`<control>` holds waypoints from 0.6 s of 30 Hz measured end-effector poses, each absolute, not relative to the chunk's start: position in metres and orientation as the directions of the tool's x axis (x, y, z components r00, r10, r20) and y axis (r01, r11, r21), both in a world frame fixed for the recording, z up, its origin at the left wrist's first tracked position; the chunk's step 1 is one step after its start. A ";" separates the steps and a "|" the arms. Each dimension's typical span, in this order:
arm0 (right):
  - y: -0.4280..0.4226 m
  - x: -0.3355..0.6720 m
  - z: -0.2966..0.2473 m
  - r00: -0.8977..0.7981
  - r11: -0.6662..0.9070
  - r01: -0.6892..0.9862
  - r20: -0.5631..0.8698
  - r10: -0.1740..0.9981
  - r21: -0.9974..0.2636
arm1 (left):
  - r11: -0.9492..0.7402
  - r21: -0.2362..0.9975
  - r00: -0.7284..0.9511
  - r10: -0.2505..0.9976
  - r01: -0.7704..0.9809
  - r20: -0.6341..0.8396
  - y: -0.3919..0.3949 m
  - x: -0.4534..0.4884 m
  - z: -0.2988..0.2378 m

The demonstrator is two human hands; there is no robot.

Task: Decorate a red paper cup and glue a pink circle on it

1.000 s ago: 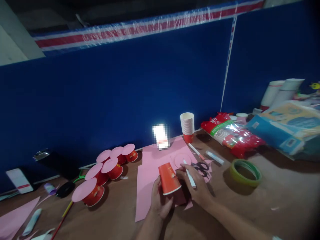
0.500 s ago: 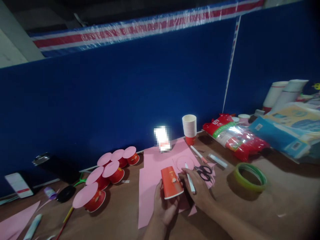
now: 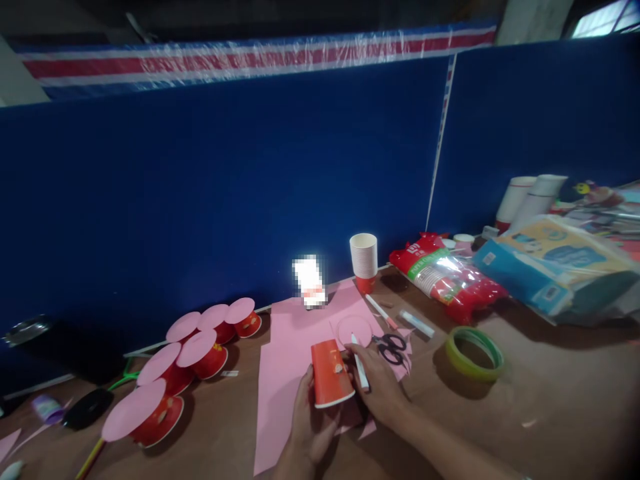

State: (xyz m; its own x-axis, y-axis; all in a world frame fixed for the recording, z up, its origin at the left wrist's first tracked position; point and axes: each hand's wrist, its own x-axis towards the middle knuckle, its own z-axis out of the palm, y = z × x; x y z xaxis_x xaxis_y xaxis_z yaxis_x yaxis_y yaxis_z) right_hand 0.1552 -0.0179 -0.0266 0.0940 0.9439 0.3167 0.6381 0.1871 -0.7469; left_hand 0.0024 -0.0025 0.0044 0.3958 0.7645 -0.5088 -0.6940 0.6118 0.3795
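Note:
A red paper cup (image 3: 330,373) is upside down, its white rim lowest, with my left hand (image 3: 313,427) wrapped round its lower left side. My right hand (image 3: 383,387) is closed on a white marker pen (image 3: 361,367), whose dark tip points away from me. That hand is close beside the cup; whether its fingers touch it I cannot tell. Under both hands lies pink paper (image 3: 285,347), with a drawn circle (image 3: 355,331) just beyond the pen tip. Black-handled scissors (image 3: 393,348) rest on pink scraps right of my right hand.
On the left are several red cups (image 3: 206,361) topped with pink paper discs (image 3: 134,408). A cup stack (image 3: 364,260) and a bright, pixelated screen (image 3: 310,281) stand at the back. To the right are a red cup package (image 3: 450,277), a tape roll (image 3: 475,353) and a blue-yellow pack (image 3: 555,260).
The view has turned to the right, so everything appears farther left. My left hand keeps the cup and my right hand keeps the marker pen, both in nearly the same pose.

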 end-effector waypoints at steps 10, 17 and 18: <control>-0.017 0.155 -0.028 0.065 0.208 0.664 0.332 0.941 -0.718 | 0.644 0.295 0.464 0.735 -0.705 -0.494 0.000 0.003 0.001; -0.015 0.161 -0.035 0.024 0.295 0.676 0.419 0.907 -0.676 | 0.626 0.297 0.491 0.764 -0.721 -0.420 -0.001 0.007 0.002; -0.014 0.162 -0.036 0.018 0.309 0.681 0.437 0.899 -0.664 | 0.640 0.269 0.513 0.752 -0.720 -0.414 -0.001 0.008 0.002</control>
